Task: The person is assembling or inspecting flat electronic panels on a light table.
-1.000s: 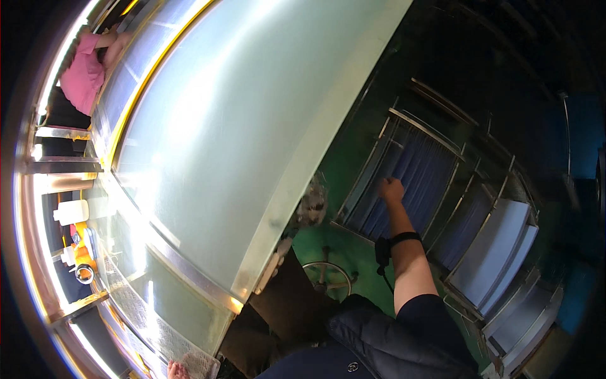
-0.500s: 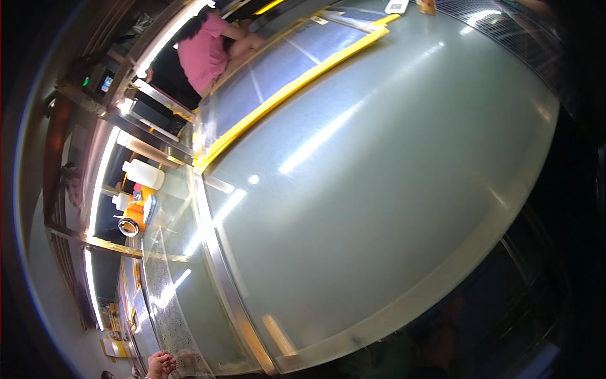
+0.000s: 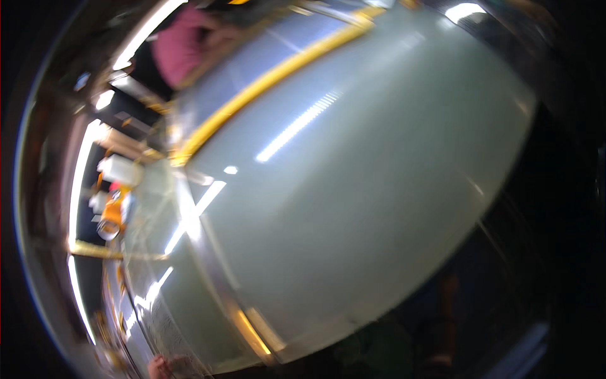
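Note:
At the lower left edge, my left hand point(image 3: 160, 367) shows only in part and is blurred, its fingers curled together. They are at the edge of a clear, speckled sheet point(image 3: 165, 331) and look closed on it. That sheet runs up along the left part of a grey-green glossy table point(image 3: 379, 189). A metal strip point(image 3: 211, 271) divides the table surface, with short yellowish tape pieces point(image 3: 254, 331) at its near end. My right hand does not show; the lower right is too dark to make out.
A blue panel with yellow edging point(image 3: 252, 76) lies on the far side. Beyond it sits a person in a pink shirt point(image 3: 177, 47). White bottles point(image 3: 120, 169) and an orange item point(image 3: 113, 208) stand at the left, near bright tube lights point(image 3: 79, 177).
The whole view has shifted, so the table and the things at the left sit farther left and the picture is blurrier. My left hand stays at the lower left edge.

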Tool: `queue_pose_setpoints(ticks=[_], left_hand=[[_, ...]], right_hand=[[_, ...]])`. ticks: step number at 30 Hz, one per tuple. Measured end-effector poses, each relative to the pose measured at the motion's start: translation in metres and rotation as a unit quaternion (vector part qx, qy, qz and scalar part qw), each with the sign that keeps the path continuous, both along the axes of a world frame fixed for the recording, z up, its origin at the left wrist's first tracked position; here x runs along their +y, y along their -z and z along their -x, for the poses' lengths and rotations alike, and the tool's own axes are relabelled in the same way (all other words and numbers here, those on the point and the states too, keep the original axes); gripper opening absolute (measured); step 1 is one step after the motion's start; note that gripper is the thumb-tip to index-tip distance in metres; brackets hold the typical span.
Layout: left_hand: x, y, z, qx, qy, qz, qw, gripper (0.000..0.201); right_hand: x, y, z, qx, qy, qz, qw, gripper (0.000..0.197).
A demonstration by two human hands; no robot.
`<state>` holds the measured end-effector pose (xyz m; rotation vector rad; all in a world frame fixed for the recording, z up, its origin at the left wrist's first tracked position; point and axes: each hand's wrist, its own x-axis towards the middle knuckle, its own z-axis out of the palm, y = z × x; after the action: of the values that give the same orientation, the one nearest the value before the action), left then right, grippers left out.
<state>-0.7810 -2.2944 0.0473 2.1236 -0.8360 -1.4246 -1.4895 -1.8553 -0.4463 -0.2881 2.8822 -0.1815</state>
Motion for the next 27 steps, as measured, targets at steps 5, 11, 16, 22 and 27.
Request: queue_pose_setpoints(ticks=[5,11,16,22,27], left_hand=[[-0.096,-0.039,0.036,-0.086,0.113,-0.074,0.987,0.032],[-0.098,-0.039,0.062,-0.119,0.131,-0.064,0.982,0.032],[-0.072,-0.038,0.053,-0.125,0.103,-0.042,0.986,0.032],[-0.055,-0.032,0.043,-0.117,0.080,-0.032,0.989,0.032],[-0.052,-0.039,0.041,-0.113,0.076,-0.027,0.990,0.033]], right_hand=[[-0.091,0.012,0.013,-0.057,0.142,0.125,0.980,0.035],[-0.077,0.018,0.025,-0.101,0.238,0.105,0.960,0.037],[-0.076,0.022,0.025,-0.166,0.315,0.143,0.924,0.033],[-0.057,-0.002,0.025,-0.095,0.172,0.124,0.973,0.023],[-0.046,-0.064,0.034,-0.181,0.180,0.166,0.953,0.020]])
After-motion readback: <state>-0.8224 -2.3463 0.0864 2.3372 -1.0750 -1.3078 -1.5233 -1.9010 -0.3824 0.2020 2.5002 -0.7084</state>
